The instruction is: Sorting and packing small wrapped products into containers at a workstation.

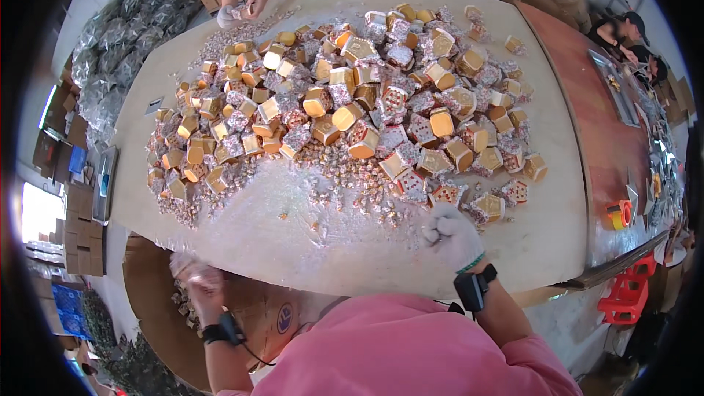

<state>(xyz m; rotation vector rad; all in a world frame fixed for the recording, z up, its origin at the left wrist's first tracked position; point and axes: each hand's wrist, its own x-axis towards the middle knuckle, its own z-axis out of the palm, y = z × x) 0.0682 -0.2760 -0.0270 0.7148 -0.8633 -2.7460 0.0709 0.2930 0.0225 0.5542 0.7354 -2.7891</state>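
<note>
Pink shirt (411, 348) — gloved right hand (451, 237) balled beside gold-and-white pieces (489, 207); left hand (198, 279) blurred over carton (143, 293) — grip unclear.

Heap of ornaments (348, 116) on the table (315, 257), carton (141, 279) below left

A pink shirt (411, 356), green-edged white glove (450, 239) and black wristbands (471, 290) are worn.
</note>
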